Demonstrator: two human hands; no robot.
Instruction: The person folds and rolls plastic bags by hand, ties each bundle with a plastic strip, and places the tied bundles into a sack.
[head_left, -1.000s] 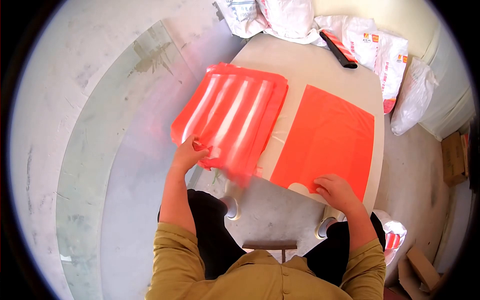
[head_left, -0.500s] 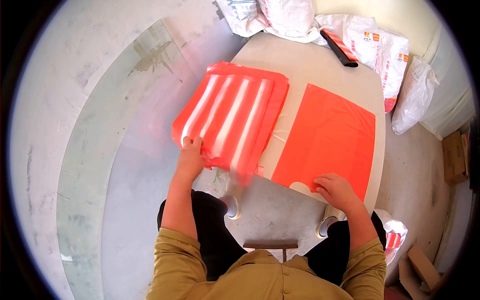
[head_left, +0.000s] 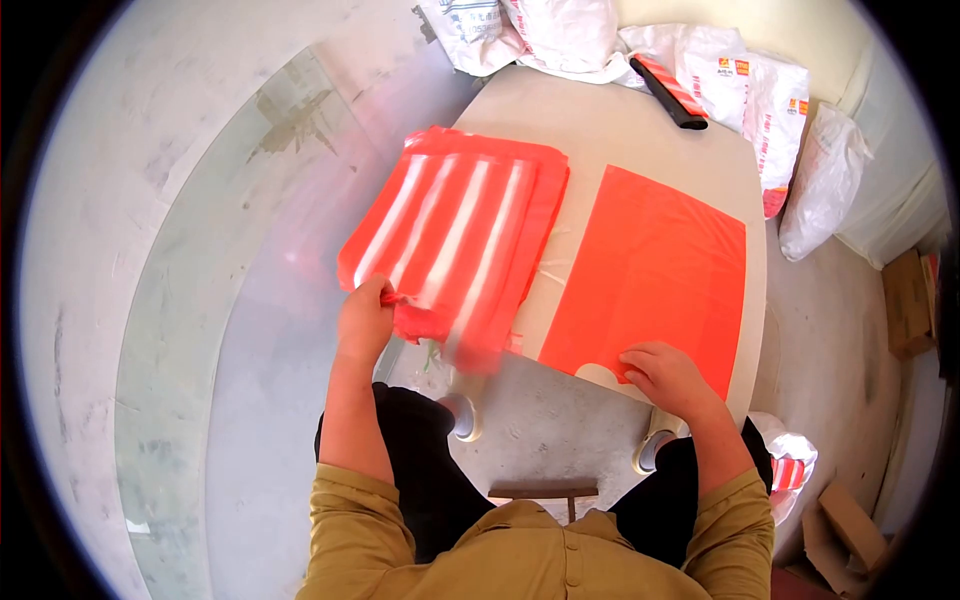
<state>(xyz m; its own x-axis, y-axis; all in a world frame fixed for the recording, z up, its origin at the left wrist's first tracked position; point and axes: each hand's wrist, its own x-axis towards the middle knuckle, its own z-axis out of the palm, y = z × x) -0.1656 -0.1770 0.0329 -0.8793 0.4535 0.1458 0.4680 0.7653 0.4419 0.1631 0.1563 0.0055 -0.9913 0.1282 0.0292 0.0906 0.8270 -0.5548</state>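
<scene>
A stack of red-and-white striped plastic bags (head_left: 455, 220) lies on the left part of the pale table (head_left: 580, 120), its near edge hanging over the table edge and blurred. My left hand (head_left: 366, 312) pinches the near left corner of the stack, where a bit of red film bunches at the fingertips. To the right lies a flat plain red sheet (head_left: 655, 275) with a curved notch in its near edge. My right hand (head_left: 662, 375) rests on that sheet beside the notch, fingers spread a little and holding nothing visible.
A black-and-red striped roll (head_left: 672, 95) lies at the table's far edge, by white sacks (head_left: 705, 75). A white bag (head_left: 825, 180) stands farther right. Cardboard boxes (head_left: 908, 305) are at the right. Below the table's near right corner is a bag with striped material (head_left: 788, 470).
My left hand has shifted a little and now pinches a bunched corner that half a second ago lay flatter. My right hand has stayed on the red sheet. The view has tilted slightly.
</scene>
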